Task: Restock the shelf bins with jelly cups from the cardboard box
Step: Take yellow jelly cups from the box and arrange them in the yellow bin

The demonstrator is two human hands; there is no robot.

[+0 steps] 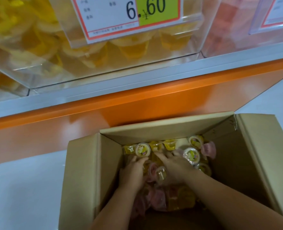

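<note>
Head cam, the only view you've got. Your cardboard box [87, 180] sits open on the white floor [21, 188], flaps up, far wall tight against the orange shelf base [137, 100]. All the jelly cups [169, 145] not on the shelf lie loose in the bottom of the box in a jumbled layer. They are yellow mostly along the far side, with pink ones [208, 149] at the right and in the near half. A few lie lid-up, showing white printed lids [191, 154].

Both your forearms come in over the near edge of the box. Your left hand [134, 170] is palm down on the pile at the left side, fingers bent forward, tips just beside a lid-up cup [143, 149]. It's blurred there, so I can't tell whether it grips anything or only rests. Your right hand [174, 168] is palm down mid-box, fingers spread apart and fairly straight, lying on top of the cups, gripping nothing that I can see. One clear cup with yellow jelly [161, 174] sits tilted between the two hands, touching the thumb side of the right one.

Above the base there's a white shelf edge [104, 87], then clear bins. You can see the middle bin [170, 52] holds yellow cups and has a price tag [134, 15] reading 6.60 on its front. Next to it, the left bin [13, 47] is also yellow inside, heavily blurred. On the other side, the right bin [228, 30] holds pink cups and carries a second tag [278, 12], cut off by the frame edge.
</note>
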